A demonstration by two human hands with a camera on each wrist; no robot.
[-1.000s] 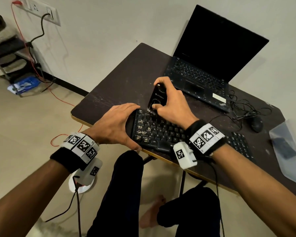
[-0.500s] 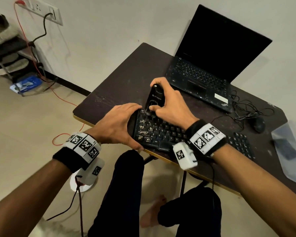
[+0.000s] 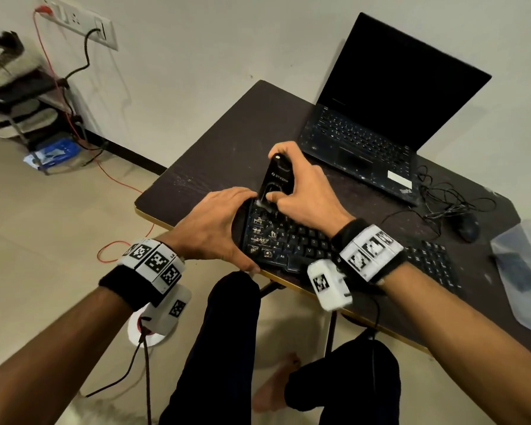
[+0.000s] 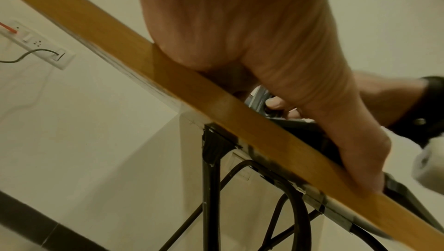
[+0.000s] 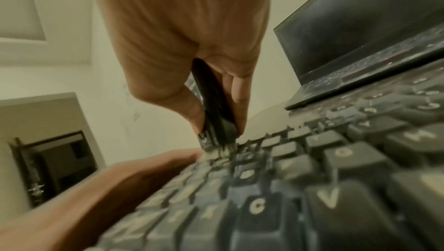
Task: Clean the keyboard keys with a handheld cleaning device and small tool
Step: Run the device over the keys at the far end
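Observation:
A black keyboard (image 3: 288, 240) lies at the table's near edge. My left hand (image 3: 224, 222) grips its left end, thumb along the front edge and fingers over the far corner. My right hand (image 3: 301, 191) holds a black handheld cleaning device (image 3: 276, 179) upright. Its brush tip (image 5: 223, 148) rests on the top-left keys, close to the left hand's fingers (image 5: 168, 160). In the right wrist view the thumb and fingers pinch the device (image 5: 213, 99) above the dusty keys (image 5: 312, 179). The left wrist view shows the left palm (image 4: 264, 46) against the table's wooden edge (image 4: 168, 76).
An open black laptop (image 3: 380, 118) stands at the back of the dark table (image 3: 221, 142). A mouse (image 3: 463, 225) with tangled cable lies to the right, and a clear plastic bag (image 3: 521, 271) at the far right. My legs are under the table.
The device's brush tip has shifted slightly left along the top key row, nearer the left hand's fingers. The left hand keeps its hold on the keyboard's end.

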